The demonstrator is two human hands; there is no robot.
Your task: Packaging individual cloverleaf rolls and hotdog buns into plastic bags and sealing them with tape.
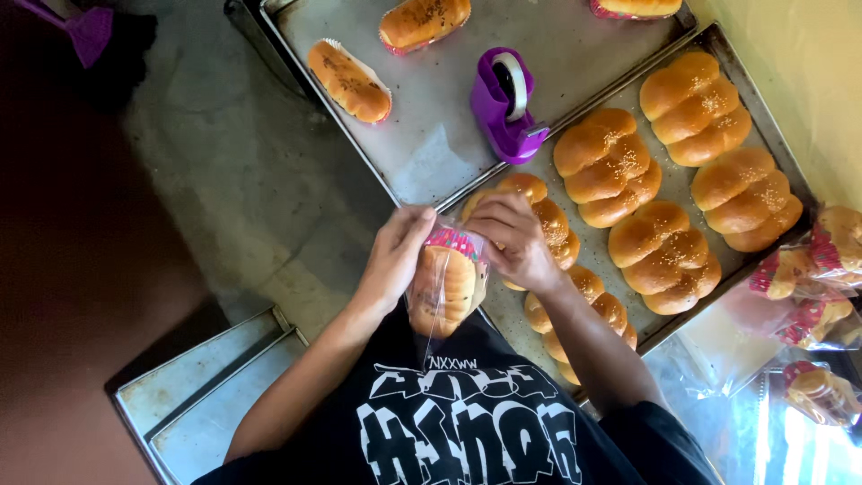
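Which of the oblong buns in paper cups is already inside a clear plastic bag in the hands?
The golden oblong bun in the pink paper cup, held between the left hand and right hand. The other cupped buns lie bare on the far metal tray.

Black short-sleeved T-shirt (467, 422), bold white graffiti-style lettering (seen upside down), bare forearms

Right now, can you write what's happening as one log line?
left hand: holds clear bag | right hand: pinches bag top | bun: inside bag | tape dispenser: on upper tray
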